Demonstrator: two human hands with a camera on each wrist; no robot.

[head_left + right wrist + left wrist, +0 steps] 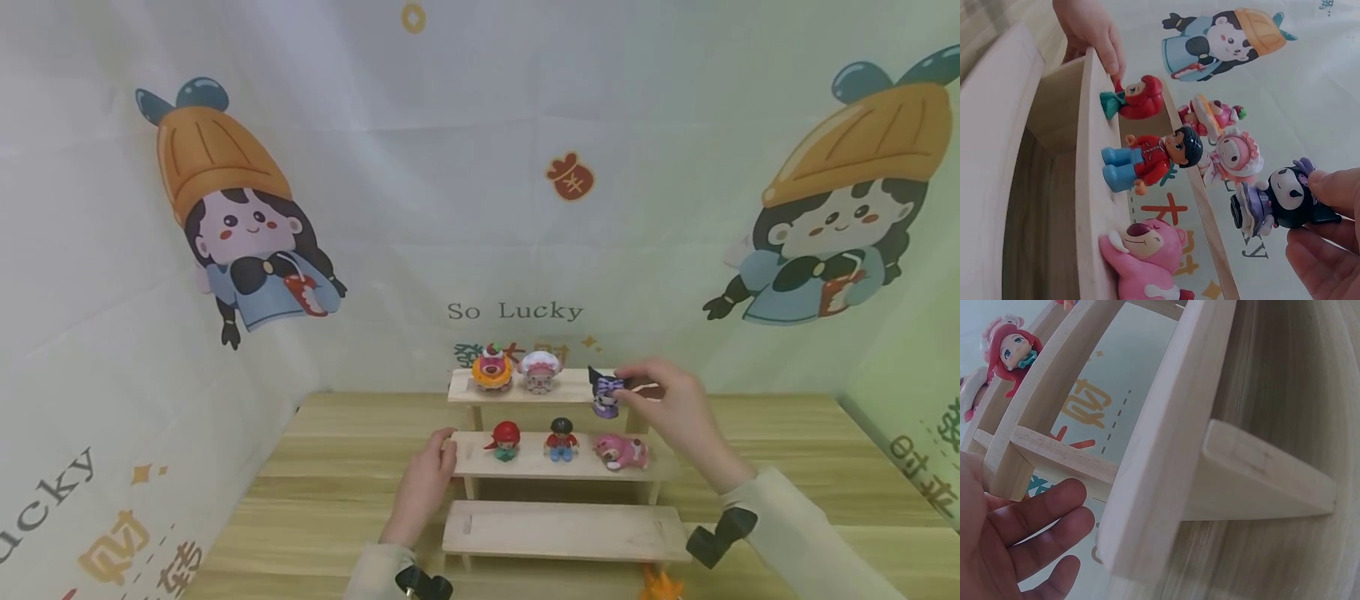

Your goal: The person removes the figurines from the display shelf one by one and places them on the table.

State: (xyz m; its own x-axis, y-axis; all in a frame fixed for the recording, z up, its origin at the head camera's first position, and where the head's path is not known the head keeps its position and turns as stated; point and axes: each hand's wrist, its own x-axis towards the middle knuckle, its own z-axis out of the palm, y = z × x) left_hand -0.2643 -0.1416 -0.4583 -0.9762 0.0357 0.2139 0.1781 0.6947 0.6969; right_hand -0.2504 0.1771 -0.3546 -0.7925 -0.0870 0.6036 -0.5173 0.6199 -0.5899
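Right of centre in the head view, the right hand (pixel 671 404) pinches a Kuromi figurine (pixel 606 396) between thumb and fingers, near the right end of the top shelf (pixel 573 387); its fingertips hide part of the figurine's head. The left hand (pixel 426 483), lower centre, touches the left end of the middle shelf (pixel 467 462); the left wrist view shows three fingers loosely extended, but whether the hand grips the board cannot be told.

The backdrop cloth (pixel 450 208) reads "So Lucky" at centre, above Chinese characters partly covered by a pink bear figurine in an orange ring (pixel 492 371) and a bonneted figurine (pixel 540 372). At the lower left edge only "ucky" remains, with 财 and 转 beneath; lettering at the right edge is cut off, hard to read.

Along the middle shelf sit a red-haired figurine (pixel 506 442), a boy figurine (pixel 562 442) and a pink bear (pixel 622 452). An orange object (pixel 662 585) is cropped by the bottom edge.
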